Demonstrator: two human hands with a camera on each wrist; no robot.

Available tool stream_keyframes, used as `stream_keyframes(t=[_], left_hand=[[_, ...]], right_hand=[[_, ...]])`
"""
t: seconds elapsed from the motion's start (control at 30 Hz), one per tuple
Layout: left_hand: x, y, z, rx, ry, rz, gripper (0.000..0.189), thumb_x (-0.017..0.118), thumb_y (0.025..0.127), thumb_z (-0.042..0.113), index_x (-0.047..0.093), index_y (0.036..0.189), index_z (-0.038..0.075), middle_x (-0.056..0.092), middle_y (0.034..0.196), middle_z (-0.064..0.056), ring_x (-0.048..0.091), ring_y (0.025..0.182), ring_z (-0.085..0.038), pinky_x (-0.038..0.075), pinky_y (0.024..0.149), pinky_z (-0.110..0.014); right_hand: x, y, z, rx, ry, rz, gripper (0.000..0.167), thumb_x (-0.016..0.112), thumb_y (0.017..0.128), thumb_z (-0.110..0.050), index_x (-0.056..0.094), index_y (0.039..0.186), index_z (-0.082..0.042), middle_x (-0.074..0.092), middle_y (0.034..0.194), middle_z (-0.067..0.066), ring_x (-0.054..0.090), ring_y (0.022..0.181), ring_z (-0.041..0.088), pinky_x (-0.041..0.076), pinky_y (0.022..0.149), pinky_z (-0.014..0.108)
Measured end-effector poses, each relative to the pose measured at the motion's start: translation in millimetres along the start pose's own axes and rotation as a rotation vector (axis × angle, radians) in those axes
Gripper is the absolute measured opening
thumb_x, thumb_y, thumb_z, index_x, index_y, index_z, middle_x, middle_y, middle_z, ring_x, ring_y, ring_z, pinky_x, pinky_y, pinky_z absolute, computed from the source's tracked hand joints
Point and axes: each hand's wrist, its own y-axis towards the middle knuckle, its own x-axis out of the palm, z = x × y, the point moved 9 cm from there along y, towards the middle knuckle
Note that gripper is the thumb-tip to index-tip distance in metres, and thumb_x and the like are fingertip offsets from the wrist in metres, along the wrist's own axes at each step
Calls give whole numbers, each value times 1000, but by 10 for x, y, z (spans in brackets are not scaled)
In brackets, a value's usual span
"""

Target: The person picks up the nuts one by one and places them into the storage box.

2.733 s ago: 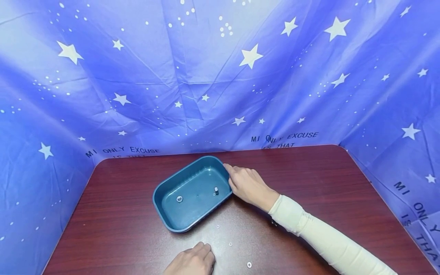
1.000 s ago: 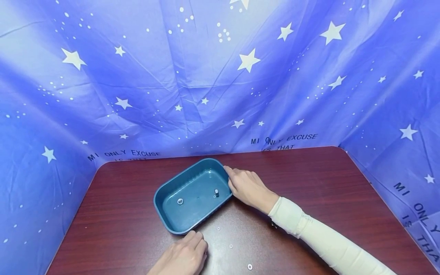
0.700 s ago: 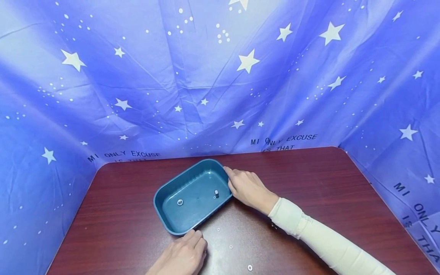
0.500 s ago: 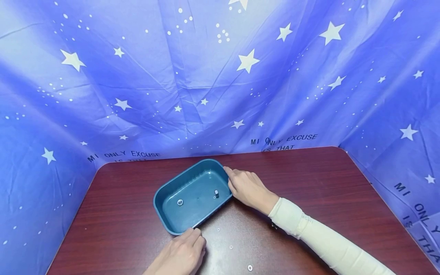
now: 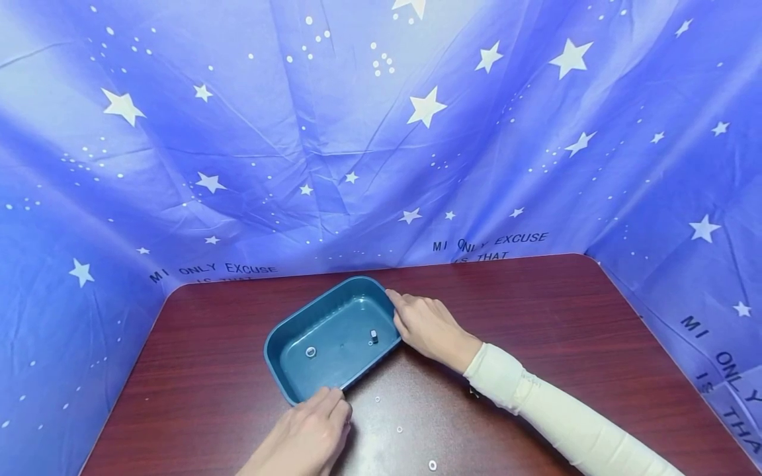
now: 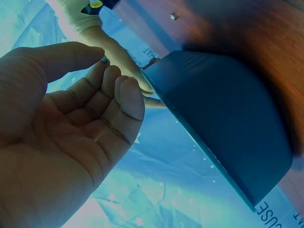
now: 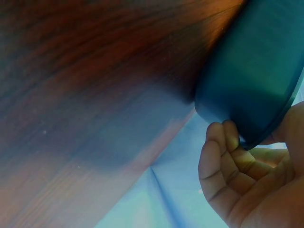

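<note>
A blue-green plastic bin (image 5: 342,370) sits on the dark red table. My right hand (image 5: 433,330) grips its right end wall, fingers outside and thumb over the rim, as the right wrist view shows. At the near left corner my left hand (image 5: 306,426) hangs by the rim. Its thumb and forefinger pinch a tiny shiny metal piece (image 6: 105,59), mostly covered by the fingertips. Inside the bin lie a metal ring (image 5: 311,352) at the left, a small upright dark piece with a pale top (image 5: 374,336) at the right and a tiny ring (image 5: 371,343) beside it.
In front of the bin, two tiny rings (image 5: 378,399) (image 5: 399,430) and a larger washer (image 5: 432,465) lie on the table (image 5: 524,317). A blue star-patterned cloth (image 5: 357,132) hangs behind and along both sides.
My left hand has moved forward and left from the table in front of the bin to its near rim. The right hand keeps its grip on the bin, which stays in place.
</note>
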Motion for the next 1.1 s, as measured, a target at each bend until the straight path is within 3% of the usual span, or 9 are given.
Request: stream_keyframes(t=[0.3,0.5,0.83,1.1], left_hand=[[-45,28,-82,-30,-8,-28,27,86,79,8,62,91,12,50,87,4,51,77,-11,45,60,-21],[-61,27,-133,-24,8,-10,21,83,83,8,64,92,10,52,87,3,52,77,-13,48,60,-24],[-49,39,-246,-108,3,-34,27,87,81,5,62,89,11,49,85,5,49,77,-13,48,61,-23],[-72,18,-294,-120,30,-13,28,85,80,4,60,88,12,48,84,5,51,78,-15,50,62,-26]], right_hand=[[-10,-2,-1,-1,-1,9,45,64,103,-11,63,145,5,79,103,14,78,75,31,61,57,46],[-11,-7,-10,4,7,-5,45,62,104,-11,63,147,5,80,111,16,79,81,32,64,61,48],[-2,-12,-14,12,7,-15,45,62,105,-12,63,147,6,80,112,17,79,80,32,63,60,47],[6,-21,-10,22,2,-23,46,62,105,-12,63,147,6,80,111,17,78,77,32,63,59,47]])
